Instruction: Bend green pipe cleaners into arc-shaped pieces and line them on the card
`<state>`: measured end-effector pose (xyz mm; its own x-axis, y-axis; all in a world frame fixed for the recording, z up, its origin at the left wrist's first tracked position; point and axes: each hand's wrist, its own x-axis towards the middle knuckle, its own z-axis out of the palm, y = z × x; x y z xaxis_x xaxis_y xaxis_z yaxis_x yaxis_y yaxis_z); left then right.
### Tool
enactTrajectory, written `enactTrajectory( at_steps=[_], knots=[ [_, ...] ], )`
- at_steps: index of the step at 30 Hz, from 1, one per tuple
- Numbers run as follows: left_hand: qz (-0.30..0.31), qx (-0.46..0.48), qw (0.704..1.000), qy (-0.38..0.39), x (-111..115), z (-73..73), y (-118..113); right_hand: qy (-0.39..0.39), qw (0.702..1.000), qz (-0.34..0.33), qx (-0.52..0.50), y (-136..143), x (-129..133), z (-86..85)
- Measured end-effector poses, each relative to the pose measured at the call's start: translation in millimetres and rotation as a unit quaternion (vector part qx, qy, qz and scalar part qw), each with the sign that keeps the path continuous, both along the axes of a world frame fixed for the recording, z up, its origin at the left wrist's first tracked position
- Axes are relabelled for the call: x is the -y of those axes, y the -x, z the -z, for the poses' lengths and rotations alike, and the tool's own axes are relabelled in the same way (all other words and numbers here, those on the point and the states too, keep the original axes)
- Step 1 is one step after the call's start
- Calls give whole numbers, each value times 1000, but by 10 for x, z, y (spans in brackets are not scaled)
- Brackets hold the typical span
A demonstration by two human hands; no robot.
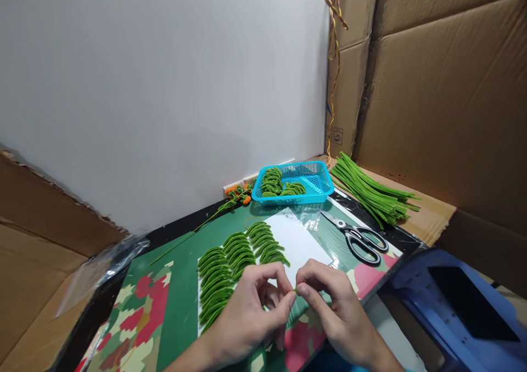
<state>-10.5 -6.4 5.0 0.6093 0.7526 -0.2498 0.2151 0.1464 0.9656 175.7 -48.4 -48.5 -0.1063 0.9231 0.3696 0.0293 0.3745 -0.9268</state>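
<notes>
My left hand [263, 306] and my right hand [335, 309] meet at the front of the table, fingertips pinched together. Between them shows a tiny bit of green pipe cleaner [295, 290]; my fingers hide the rest of it. Just beyond my left hand, curved green pipe-cleaner pieces [214, 276] lie in three neat columns on a white sheet [294, 235]. More such pieces [272, 182] are heaped in a blue plastic basket [292, 200] at the back.
Black-handled scissors [358, 239] lie with blades spread on the right. Behind them rests a bundle of straight green pipe cleaners [370, 191]. An orange-and-green pipe-cleaner flower stem [236, 196] lies left of the basket. A blue stool [453, 306] holds a black phone-like slab [473, 303].
</notes>
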Motion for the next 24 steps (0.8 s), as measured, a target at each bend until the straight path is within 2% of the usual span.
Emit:
enactTrajectory(
  at_steps=[3, 8, 11, 18, 24],
  knots=[
    [-1, -7, 1000, 2, 4, 23, 4, -15, 1000, 7, 6, 19, 17, -12],
    [-1, -28, 1000, 12, 3, 47, -13, 59, 998, -16, -15, 45, -25, 21],
    [-5, -50, 999, 9, 0, 32, -44, 61, 998, -14, -4, 32, -69, 67],
    [-36, -120, 986, -114, -9, 33, -80, -69, 991, 50, 105, 80, -93, 190],
    [-24, -146, 983, -113, -28, 13, -59, -174, 963, 107, 176, 149, -121, 279]
  ],
)
